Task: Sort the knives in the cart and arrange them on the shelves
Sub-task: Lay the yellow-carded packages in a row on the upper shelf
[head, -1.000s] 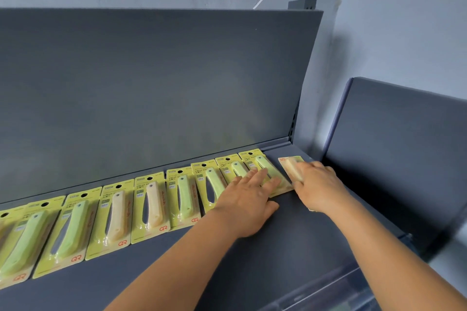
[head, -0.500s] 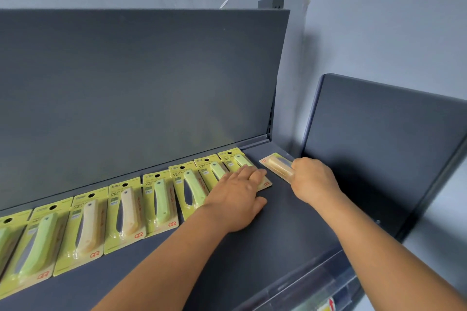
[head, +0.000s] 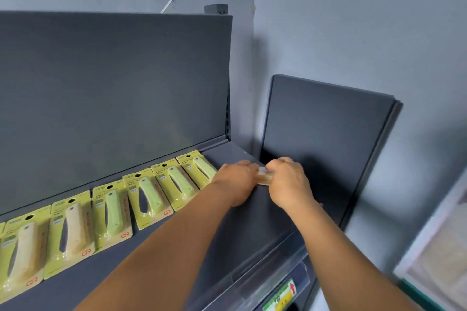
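Both hands closed in | left hand (head: 236, 182), right hand (head: 286, 179) apparently grip beige knife pack (head: 264, 176), mostly hidden

Bare shelf (head: 252, 230) in front of knife row (head: 151, 194); back panel (head: 113, 98) behind, side panel (head: 326, 149) blocks right.

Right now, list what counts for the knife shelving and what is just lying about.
Job:
- knife pack held between left hand and right hand
- row of packs
- shelf

Not the job:
- price tag on the shelf edge
- side panel
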`<move>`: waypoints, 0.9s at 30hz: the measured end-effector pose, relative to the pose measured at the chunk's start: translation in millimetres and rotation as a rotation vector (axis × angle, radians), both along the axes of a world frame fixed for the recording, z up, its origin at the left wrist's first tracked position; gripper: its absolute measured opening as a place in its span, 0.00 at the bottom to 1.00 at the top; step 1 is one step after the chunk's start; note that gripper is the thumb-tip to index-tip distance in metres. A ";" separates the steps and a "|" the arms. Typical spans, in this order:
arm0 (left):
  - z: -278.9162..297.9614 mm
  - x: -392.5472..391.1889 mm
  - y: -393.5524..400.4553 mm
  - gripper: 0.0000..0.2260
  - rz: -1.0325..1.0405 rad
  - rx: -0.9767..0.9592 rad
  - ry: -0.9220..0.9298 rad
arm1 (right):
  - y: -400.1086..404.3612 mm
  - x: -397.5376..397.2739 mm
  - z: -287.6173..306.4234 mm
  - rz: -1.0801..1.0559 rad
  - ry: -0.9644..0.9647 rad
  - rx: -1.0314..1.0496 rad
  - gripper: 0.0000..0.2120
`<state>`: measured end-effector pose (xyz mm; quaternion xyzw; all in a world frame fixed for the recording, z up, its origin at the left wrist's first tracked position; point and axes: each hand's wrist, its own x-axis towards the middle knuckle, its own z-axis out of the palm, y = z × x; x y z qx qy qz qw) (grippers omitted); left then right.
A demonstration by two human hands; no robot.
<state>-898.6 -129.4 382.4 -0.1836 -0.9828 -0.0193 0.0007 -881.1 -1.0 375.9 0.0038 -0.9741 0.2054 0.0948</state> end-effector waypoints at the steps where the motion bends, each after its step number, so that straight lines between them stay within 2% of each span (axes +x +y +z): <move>1: -0.2 -2.6 5.5 0.11 0.035 0.028 0.004 | -0.4 2.4 -1.0 -0.020 0.023 -0.015 0.19; 3: -0.3 -6.4 15.2 0.10 0.086 0.090 0.027 | -2.0 6.5 -2.0 -0.074 0.039 -0.068 0.22; 6: -2.5 -9.1 25.5 0.10 0.117 0.153 0.082 | -4.2 9.7 0.6 -0.136 -0.063 -0.173 0.24; 9: -0.5 -5.6 33.4 0.14 0.195 0.250 0.043 | -3.8 6.9 1.4 -0.103 -0.148 -0.118 0.26; 11: 2.8 -0.9 34.9 0.16 0.206 0.276 0.033 | -1.9 2.9 0.8 -0.046 -0.143 -0.122 0.23; 13: 4.7 5.7 32.4 0.14 0.147 0.252 0.026 | 0.7 -0.9 0.8 0.009 -0.151 -0.140 0.18; 15: 4.1 13.4 24.3 0.11 0.087 0.195 0.013 | 1.5 -4.4 1.3 0.088 -0.190 -0.144 0.20; 18: 3.6 22.2 5.3 0.13 0.077 0.144 0.036 | -3.9 -11.9 2.8 0.197 -0.237 -0.110 0.20; 22: 4.8 30.0 -25.8 0.18 0.211 0.072 0.158 | -14.4 -25.0 5.4 0.260 -0.253 -0.015 0.27; 25: 1.4 34.0 -47.3 0.22 0.290 -0.010 0.104 | -24.5 -33.4 4.9 0.283 -0.197 0.027 0.25; 27: -1.9 36.2 -56.0 0.23 0.286 0.006 0.046 | -30.8 -38.8 3.7 0.281 -0.177 0.024 0.24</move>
